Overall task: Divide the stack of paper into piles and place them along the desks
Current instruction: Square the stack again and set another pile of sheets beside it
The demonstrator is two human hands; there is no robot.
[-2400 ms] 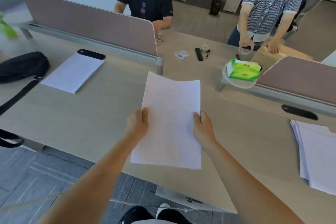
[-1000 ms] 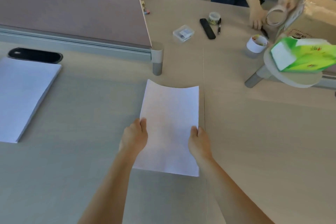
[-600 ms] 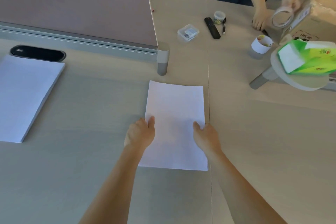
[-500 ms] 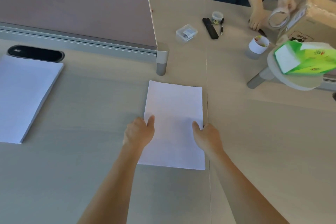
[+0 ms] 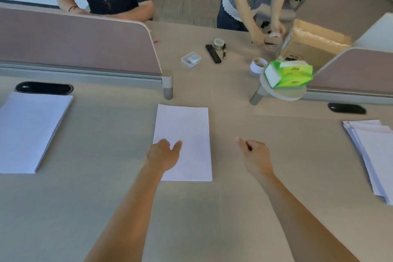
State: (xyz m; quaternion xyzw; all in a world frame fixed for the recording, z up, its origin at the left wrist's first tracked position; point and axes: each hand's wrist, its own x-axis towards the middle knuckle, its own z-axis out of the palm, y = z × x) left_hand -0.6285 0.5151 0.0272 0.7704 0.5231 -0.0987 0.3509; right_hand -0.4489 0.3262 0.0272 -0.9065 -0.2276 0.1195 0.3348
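A thin white pile of paper (image 5: 187, 132) lies flat on the wooden desk (image 5: 106, 187) in the middle. My left hand (image 5: 162, 155) hovers over its lower left corner, fingers loose, holding nothing. My right hand (image 5: 255, 154) is off the pile to the right, above bare desk, fingers curled loosely and empty. A thicker pile of paper (image 5: 29, 132) lies at the left. A fanned pile (image 5: 374, 155) lies at the right edge.
A pink divider (image 5: 74, 40) stands at the back left, another divider (image 5: 361, 70) at the back right. A green tissue box (image 5: 289, 73) sits on a small round shelf. Two people stand across the desk, one handling tape beside a cardboard box (image 5: 310, 45). Small items (image 5: 212, 53) lie between.
Both hands have let go of the middle pile, which now lies flat on the desk. My right hand has moved off to the right. The view has pulled back.
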